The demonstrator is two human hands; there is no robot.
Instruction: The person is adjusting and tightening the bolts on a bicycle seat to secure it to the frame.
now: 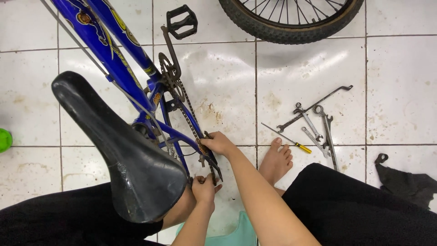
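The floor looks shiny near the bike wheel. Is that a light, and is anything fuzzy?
In the head view, the white floor tiles bounce back soft glare under the wheel, beside its grey shadow. The black saddle has a gleam too. The tools look sharp; both hands, left and right, by the chain, look clear, not smeared.

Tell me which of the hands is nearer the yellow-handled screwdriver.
Right. The right hand rests on the bike chain, left of the yellow-handled screwdriver; the left hand sits lower, farther away.
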